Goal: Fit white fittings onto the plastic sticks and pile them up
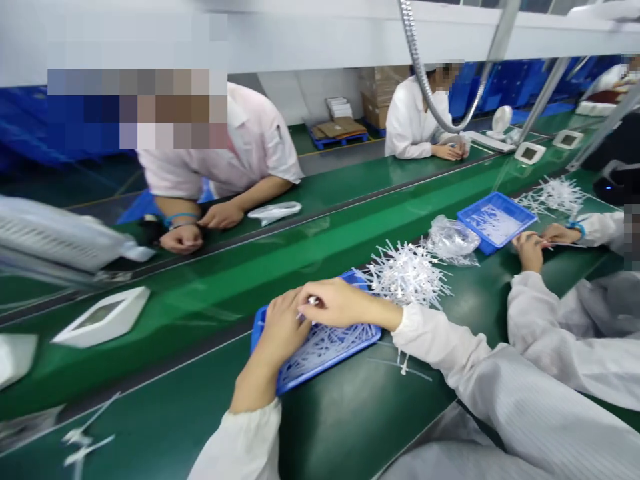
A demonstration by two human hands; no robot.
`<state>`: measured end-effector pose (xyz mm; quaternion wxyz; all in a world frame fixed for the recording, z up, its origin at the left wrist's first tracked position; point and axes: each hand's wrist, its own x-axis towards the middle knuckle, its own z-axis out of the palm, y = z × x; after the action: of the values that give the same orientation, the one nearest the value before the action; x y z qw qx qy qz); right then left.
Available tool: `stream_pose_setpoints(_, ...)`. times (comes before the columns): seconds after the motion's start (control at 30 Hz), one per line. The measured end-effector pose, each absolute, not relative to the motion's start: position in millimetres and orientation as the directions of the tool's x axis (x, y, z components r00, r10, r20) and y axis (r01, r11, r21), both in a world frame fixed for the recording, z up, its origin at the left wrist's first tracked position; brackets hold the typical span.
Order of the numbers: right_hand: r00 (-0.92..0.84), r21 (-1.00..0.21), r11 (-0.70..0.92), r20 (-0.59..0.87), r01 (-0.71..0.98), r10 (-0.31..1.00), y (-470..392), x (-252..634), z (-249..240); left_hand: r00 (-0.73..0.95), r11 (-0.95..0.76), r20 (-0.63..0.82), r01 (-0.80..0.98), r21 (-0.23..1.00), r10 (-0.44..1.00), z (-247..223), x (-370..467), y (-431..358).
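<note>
My right hand [340, 303] is closed, and a small white plastic piece [314, 301] shows between its curled thumb and fingers. Against its fingertips rests my left hand [287, 327], fingers bent together; whatever they grip is hidden. Both hands are over a blue tray [327, 363] filled with thin, translucent white strips [325, 347]. Just beyond my right wrist lies a heap of white stick-like pieces with small white heads [407, 273]. A few loose strips [400, 365] lie on the green bench below my right sleeve.
A clear plastic bag [453, 240] separates the heap from a second blue tray [495, 220], where a co-worker's hands [533, 250] work. Across the green conveyor [215, 303], another person's hands [183, 237] rest on the bench. Loose white pieces [83, 443] lie at the lower left.
</note>
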<state>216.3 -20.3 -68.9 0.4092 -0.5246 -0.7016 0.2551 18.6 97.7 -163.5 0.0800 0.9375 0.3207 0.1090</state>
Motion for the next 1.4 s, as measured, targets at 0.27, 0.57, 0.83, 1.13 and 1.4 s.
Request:
stream_pose_setpoints(0.27,-0.167,-0.573,0.241,0.179,0.784,0.97,-65.2,319.5,4.4,0.734,-0.755,0.203,0.584,0.298,0.648,-157.4,26.6,85.5)
stream_pose_setpoints(0.57,0.017,-0.37,-0.076,-0.16,0.926,0.987,-66.8,378.0,-6.2,0.702,-0.701,0.15,0.619,0.354,0.696,-145.7,27.5,84.0)
stream_pose_setpoints(0.83,-0.075,-0.426,0.025,-0.099,0.904,0.992,-68.7,351.1,5.2,0.626,-0.598,0.07,0.698,0.393,0.776,-131.5,6.9,88.6)
stream_pose_setpoints(1.13,-0.2,-0.476,0.077,-0.213,0.876,0.956,-59.2,328.0,1.2,0.529,-0.5,0.092,0.711,0.494,0.844,-126.9,-22.9,107.8)
stream_pose_setpoints(1.4,-0.136,-0.47,0.031,-0.191,0.882,0.972,-62.7,340.3,3.4,0.498,-0.458,0.095,0.686,0.565,0.862,-128.9,-28.5,111.7)
